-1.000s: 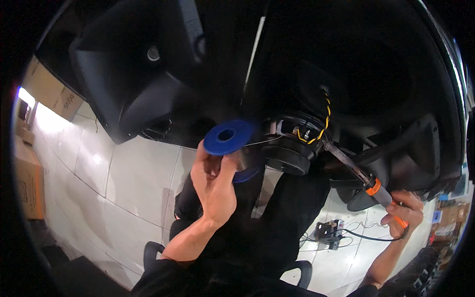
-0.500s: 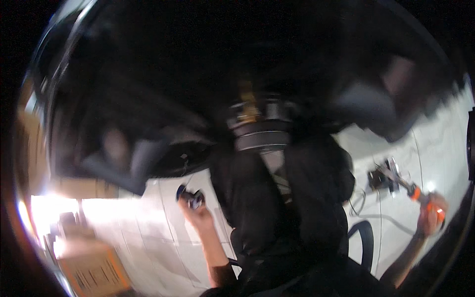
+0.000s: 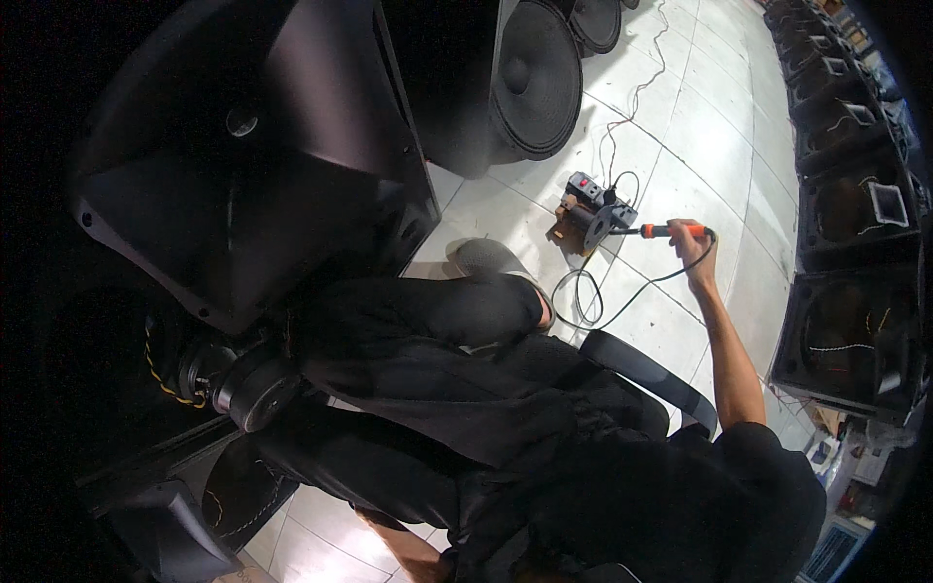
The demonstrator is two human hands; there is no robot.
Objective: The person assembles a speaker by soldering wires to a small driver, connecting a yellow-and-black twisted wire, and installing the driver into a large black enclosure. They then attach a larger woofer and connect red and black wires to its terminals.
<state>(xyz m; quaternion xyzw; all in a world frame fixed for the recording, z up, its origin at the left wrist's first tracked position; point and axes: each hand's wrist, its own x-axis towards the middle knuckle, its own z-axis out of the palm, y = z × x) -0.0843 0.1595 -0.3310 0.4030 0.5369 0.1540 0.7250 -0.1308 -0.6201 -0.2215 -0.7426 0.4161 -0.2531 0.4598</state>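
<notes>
Well, the right hand [image 3: 694,251] grasps a soldering iron [image 3: 661,231] off to the right, its long axis running left-right, pointing left into a dark stand [image 3: 586,216] where its tip is lost; the left hand is hidden past a leg [image 3: 360,455], its grip I can't tell

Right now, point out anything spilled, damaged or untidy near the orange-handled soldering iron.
Nothing looks spilled or broken. Only the thin black cable looks untidy, lying in loose loops on the white tiled floor beside the black-trousered leg, where it might snag.
</notes>
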